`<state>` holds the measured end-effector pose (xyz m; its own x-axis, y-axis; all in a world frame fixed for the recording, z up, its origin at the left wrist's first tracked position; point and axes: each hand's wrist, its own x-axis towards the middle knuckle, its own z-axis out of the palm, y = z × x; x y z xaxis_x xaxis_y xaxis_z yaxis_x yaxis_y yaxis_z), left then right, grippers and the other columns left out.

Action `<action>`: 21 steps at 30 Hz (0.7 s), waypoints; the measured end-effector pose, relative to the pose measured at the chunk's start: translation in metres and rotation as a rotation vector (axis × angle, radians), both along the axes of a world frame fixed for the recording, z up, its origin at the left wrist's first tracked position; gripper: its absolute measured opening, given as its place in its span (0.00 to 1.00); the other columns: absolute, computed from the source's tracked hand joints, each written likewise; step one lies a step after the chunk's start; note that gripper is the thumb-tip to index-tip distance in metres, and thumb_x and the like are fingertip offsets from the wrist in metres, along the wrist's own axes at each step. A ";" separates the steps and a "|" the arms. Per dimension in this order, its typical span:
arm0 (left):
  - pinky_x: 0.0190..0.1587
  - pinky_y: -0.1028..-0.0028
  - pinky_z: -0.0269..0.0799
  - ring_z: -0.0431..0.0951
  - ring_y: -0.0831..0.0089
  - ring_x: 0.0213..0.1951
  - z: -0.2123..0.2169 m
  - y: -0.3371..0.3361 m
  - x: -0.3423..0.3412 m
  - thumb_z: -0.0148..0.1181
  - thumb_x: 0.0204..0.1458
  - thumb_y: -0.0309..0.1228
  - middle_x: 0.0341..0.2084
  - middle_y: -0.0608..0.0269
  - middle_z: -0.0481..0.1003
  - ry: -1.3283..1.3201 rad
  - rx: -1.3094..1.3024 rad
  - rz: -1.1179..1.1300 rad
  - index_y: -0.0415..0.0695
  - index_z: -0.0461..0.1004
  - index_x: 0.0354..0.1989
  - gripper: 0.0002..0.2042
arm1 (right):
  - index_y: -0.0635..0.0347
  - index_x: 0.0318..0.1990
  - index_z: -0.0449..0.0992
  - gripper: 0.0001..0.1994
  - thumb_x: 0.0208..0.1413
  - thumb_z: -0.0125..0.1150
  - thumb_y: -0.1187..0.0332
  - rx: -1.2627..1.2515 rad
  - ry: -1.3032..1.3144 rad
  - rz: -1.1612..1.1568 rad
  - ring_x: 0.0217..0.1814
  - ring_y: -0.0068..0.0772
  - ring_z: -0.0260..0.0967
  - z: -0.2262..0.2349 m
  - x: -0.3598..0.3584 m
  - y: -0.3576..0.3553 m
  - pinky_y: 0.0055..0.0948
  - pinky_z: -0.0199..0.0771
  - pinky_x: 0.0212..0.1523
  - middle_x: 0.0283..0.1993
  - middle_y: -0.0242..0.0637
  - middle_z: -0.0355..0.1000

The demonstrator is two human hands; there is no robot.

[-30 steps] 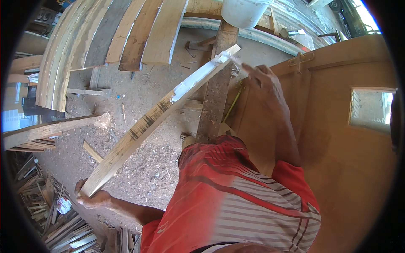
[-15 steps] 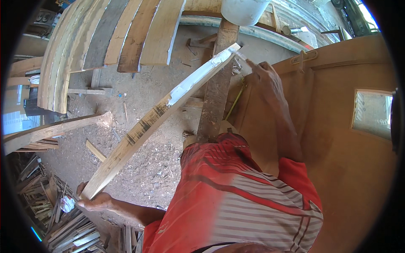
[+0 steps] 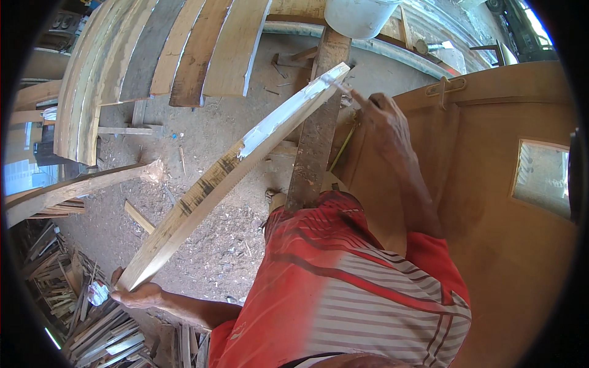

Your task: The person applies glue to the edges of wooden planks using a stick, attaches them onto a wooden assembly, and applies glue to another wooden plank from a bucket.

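A long wooden board (image 3: pixel 190 202) slants from the lower left up to the middle of the view. White glue-like paste (image 3: pixel 270 132) coats the upper half of its face; the lower half is bare wood with dark marks. My left hand (image 3: pixel 138 294) is closed around the board's lower end. Its upper end lies over a dark narrow plank (image 3: pixel 311 147). My right hand (image 3: pixel 386 119) grips a thin, pale, stick-like spreader (image 3: pixel 344 89), whose tip touches the paste near the board's upper end. Blur hides the exact shape of that tip.
Several boards (image 3: pixel 230 55) with white-smeared edges lie side by side at upper left. A white bucket (image 3: pixel 359 17) stands at the far end of the plank. A brown wooden door (image 3: pixel 485 257) takes up the right side. Scrap wood (image 3: pixel 110 343) is piled at lower left.
My right hand has drawn the spreader slightly down and left along the board's upper end. The left hand keeps its hold, and the board has barely shifted.
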<state>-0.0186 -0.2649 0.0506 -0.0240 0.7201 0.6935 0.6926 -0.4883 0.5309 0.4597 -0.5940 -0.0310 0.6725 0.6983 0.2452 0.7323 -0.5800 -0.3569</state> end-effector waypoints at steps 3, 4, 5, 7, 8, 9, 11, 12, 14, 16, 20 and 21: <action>0.28 0.68 0.82 0.81 0.64 0.33 0.001 0.004 0.003 0.16 0.68 0.54 0.32 0.50 0.77 0.033 -0.009 0.023 0.38 0.72 0.40 0.36 | 0.41 0.63 0.76 0.24 0.59 0.56 0.74 -0.042 0.027 -0.077 0.45 0.46 0.74 -0.012 0.026 -0.005 0.44 0.76 0.46 0.42 0.41 0.73; 0.28 0.68 0.82 0.81 0.64 0.33 0.001 0.002 0.001 0.17 0.68 0.54 0.32 0.50 0.77 0.050 -0.008 0.030 0.38 0.72 0.39 0.36 | 0.42 0.63 0.76 0.23 0.60 0.56 0.73 -0.058 0.024 -0.105 0.45 0.46 0.75 -0.017 0.030 -0.006 0.44 0.76 0.46 0.42 0.41 0.73; 0.28 0.68 0.82 0.81 0.64 0.33 0.002 0.002 0.001 0.17 0.68 0.55 0.32 0.50 0.77 0.068 -0.007 0.036 0.38 0.72 0.39 0.36 | 0.42 0.63 0.76 0.23 0.60 0.56 0.73 -0.056 0.025 -0.104 0.45 0.46 0.75 -0.019 0.034 -0.007 0.44 0.76 0.46 0.42 0.41 0.73; 0.28 0.67 0.82 0.80 0.64 0.32 0.001 0.003 0.001 0.17 0.68 0.55 0.32 0.50 0.77 0.061 0.004 0.022 0.37 0.73 0.39 0.37 | 0.43 0.62 0.77 0.21 0.62 0.55 0.72 -0.118 0.070 -0.177 0.46 0.47 0.75 -0.022 0.039 -0.007 0.44 0.75 0.46 0.41 0.43 0.73; 0.28 0.67 0.82 0.80 0.64 0.32 0.001 0.004 0.001 0.18 0.68 0.55 0.32 0.50 0.77 0.053 0.013 0.008 0.37 0.73 0.39 0.37 | 0.43 0.62 0.77 0.21 0.62 0.55 0.72 -0.119 0.070 -0.177 0.46 0.47 0.75 -0.022 0.039 -0.008 0.44 0.75 0.46 0.41 0.43 0.73; 0.28 0.67 0.82 0.80 0.64 0.32 0.000 0.004 0.002 0.18 0.68 0.55 0.32 0.50 0.77 0.053 0.012 0.007 0.37 0.73 0.39 0.37 | 0.43 0.61 0.77 0.20 0.62 0.54 0.71 -0.070 0.070 -0.182 0.46 0.48 0.75 -0.021 0.036 -0.009 0.44 0.75 0.46 0.41 0.43 0.73; 0.28 0.67 0.82 0.80 0.63 0.32 0.002 0.002 0.007 0.18 0.68 0.56 0.32 0.50 0.77 0.017 -0.029 0.042 0.35 0.73 0.39 0.38 | 0.43 0.61 0.78 0.20 0.63 0.54 0.70 -0.020 0.072 -0.190 0.46 0.48 0.75 -0.022 0.033 -0.009 0.44 0.75 0.46 0.41 0.44 0.73; 0.28 0.67 0.82 0.80 0.63 0.32 0.002 0.002 0.007 0.18 0.68 0.56 0.32 0.50 0.77 0.019 -0.030 0.040 0.35 0.73 0.39 0.38 | 0.44 0.61 0.77 0.20 0.63 0.54 0.70 -0.043 0.069 -0.179 0.46 0.48 0.75 -0.022 0.031 -0.008 0.44 0.75 0.46 0.41 0.44 0.73; 0.29 0.67 0.81 0.80 0.62 0.33 0.003 0.002 0.006 0.18 0.68 0.58 0.33 0.49 0.77 0.024 -0.019 0.013 0.34 0.73 0.39 0.40 | 0.44 0.61 0.77 0.20 0.63 0.54 0.70 -0.068 0.067 -0.175 0.46 0.48 0.75 -0.023 0.032 -0.010 0.44 0.75 0.46 0.41 0.44 0.74; 0.29 0.67 0.81 0.80 0.62 0.33 0.003 0.004 0.007 0.18 0.68 0.58 0.32 0.49 0.77 0.031 -0.016 0.014 0.34 0.73 0.39 0.40 | 0.43 0.61 0.77 0.20 0.63 0.55 0.70 0.000 0.083 -0.216 0.46 0.47 0.75 -0.026 0.037 -0.011 0.44 0.75 0.46 0.42 0.44 0.74; 0.29 0.66 0.81 0.79 0.62 0.33 0.003 0.004 0.010 0.16 0.68 0.58 0.32 0.49 0.77 0.011 0.015 -0.024 0.35 0.73 0.38 0.40 | 0.44 0.61 0.77 0.20 0.62 0.55 0.71 -0.067 0.085 -0.153 0.46 0.47 0.75 -0.017 0.031 -0.005 0.44 0.75 0.46 0.42 0.43 0.74; 0.29 0.66 0.81 0.79 0.62 0.33 0.004 0.005 0.009 0.16 0.68 0.58 0.32 0.49 0.77 0.013 0.014 -0.025 0.35 0.73 0.38 0.40 | 0.44 0.61 0.77 0.20 0.62 0.56 0.71 -0.055 0.090 -0.191 0.46 0.47 0.75 -0.019 0.033 -0.006 0.44 0.75 0.47 0.42 0.43 0.74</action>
<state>-0.0094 -0.2601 0.0545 0.0032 0.7109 0.7033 0.6867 -0.5128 0.5152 0.4927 -0.5996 -0.0498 0.8112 0.5670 0.1434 0.5741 -0.7252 -0.3802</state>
